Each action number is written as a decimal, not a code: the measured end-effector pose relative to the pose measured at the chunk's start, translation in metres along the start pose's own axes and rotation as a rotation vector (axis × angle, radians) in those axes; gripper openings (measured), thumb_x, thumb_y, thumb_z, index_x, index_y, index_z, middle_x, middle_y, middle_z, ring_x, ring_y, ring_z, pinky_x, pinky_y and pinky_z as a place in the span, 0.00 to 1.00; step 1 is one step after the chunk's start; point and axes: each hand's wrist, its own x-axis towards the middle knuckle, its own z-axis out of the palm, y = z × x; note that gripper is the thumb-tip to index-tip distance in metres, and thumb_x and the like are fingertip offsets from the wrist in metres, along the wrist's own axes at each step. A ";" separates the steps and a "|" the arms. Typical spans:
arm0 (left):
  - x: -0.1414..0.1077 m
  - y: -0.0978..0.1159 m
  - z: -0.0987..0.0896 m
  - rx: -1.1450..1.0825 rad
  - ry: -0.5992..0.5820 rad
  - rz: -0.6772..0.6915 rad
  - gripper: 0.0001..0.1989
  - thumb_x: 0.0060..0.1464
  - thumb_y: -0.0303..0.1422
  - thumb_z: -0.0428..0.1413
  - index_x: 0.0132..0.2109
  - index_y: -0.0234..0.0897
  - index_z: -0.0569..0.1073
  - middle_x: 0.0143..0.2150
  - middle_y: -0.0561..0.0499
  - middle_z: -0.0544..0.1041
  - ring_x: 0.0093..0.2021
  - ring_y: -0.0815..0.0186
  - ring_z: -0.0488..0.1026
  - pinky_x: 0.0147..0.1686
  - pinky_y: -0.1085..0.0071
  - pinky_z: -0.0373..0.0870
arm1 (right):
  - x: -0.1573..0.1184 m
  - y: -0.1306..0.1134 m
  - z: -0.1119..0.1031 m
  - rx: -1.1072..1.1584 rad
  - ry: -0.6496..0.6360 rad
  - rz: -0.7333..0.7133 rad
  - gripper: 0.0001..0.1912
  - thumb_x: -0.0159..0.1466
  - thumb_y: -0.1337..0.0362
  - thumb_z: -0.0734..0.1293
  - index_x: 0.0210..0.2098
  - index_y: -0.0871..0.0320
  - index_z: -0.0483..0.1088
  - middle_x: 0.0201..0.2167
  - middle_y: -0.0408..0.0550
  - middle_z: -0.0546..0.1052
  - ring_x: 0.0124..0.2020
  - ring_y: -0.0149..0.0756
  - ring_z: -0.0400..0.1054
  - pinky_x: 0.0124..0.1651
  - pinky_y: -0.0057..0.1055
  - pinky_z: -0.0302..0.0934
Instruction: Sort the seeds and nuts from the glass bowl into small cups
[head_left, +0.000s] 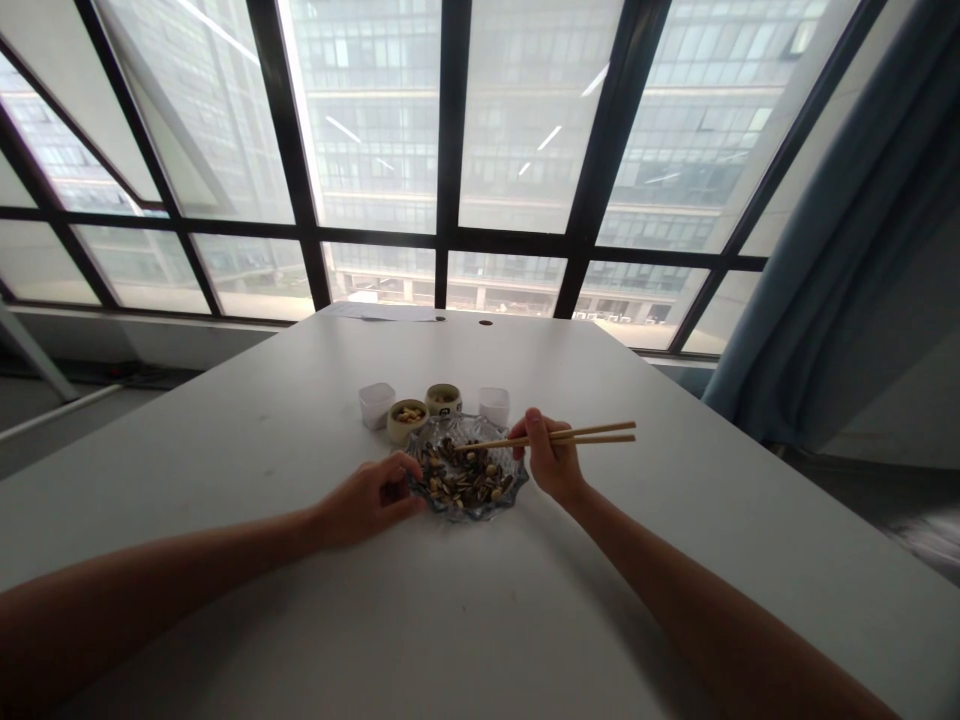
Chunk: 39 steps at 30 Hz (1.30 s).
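Observation:
My right hand point(553, 465) is closed round a pair of wooden chopsticks point(604, 434). Their tips reach left into a clear glass bowl point(519, 490) with a wavy rim, down among striped sunflower seeds point(454, 485) and some paler nuts. Whether the tips pinch anything is too small to tell. On the bowl's left side, my left hand point(371, 500) grips the rim with fingers and thumb. Just behind the bowl stand a small round cup point(407, 432) of pale nuts and a second round cup point(444, 408) with a dark mark, its contents hard to make out.
Two small white plastic cups stand on either side behind the bowl, the left cup point(375, 408) and the right cup point(495, 402). Paper sheets point(390, 312) lie at the far edge of the white table point(450, 620). Windows rise beyond, and a blue curtain point(810, 260) hangs at right.

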 end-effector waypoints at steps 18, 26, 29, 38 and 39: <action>0.002 0.004 -0.005 -0.064 0.050 -0.012 0.22 0.50 0.45 0.61 0.48 0.37 0.69 0.26 0.58 0.68 0.24 0.73 0.63 0.25 0.75 0.63 | 0.000 0.011 0.001 -0.113 -0.107 0.033 0.29 0.66 0.39 0.59 0.26 0.57 0.74 0.18 0.47 0.77 0.19 0.35 0.68 0.24 0.30 0.62; 0.005 0.011 -0.008 -0.305 -0.022 -0.246 0.30 0.55 0.54 0.54 0.56 0.40 0.58 0.31 0.59 0.68 0.17 0.75 0.66 0.16 0.78 0.59 | -0.001 0.014 0.005 -0.078 -0.129 0.036 0.30 0.65 0.38 0.59 0.25 0.57 0.74 0.18 0.48 0.76 0.20 0.35 0.68 0.24 0.30 0.61; 0.005 0.016 -0.006 -0.431 -0.032 -0.401 0.37 0.51 0.53 0.59 0.59 0.42 0.51 0.35 0.56 0.71 0.16 0.71 0.70 0.14 0.76 0.63 | -0.003 0.016 0.006 -0.070 -0.124 0.038 0.29 0.66 0.40 0.60 0.25 0.57 0.74 0.18 0.47 0.76 0.20 0.34 0.67 0.24 0.30 0.61; 0.019 0.024 -0.007 -0.676 -0.245 -0.641 0.31 0.48 0.55 0.61 0.47 0.39 0.61 0.28 0.53 0.77 0.19 0.65 0.76 0.17 0.75 0.69 | -0.008 0.013 0.009 -0.061 -0.113 0.009 0.31 0.67 0.39 0.58 0.24 0.57 0.73 0.16 0.46 0.74 0.19 0.35 0.68 0.25 0.32 0.62; 0.021 0.024 -0.006 -0.672 -0.242 -0.652 0.29 0.49 0.54 0.60 0.46 0.38 0.61 0.28 0.53 0.77 0.19 0.64 0.76 0.17 0.75 0.69 | -0.009 0.014 0.009 -0.070 -0.111 -0.002 0.31 0.67 0.40 0.57 0.24 0.57 0.73 0.17 0.47 0.75 0.20 0.35 0.68 0.26 0.32 0.63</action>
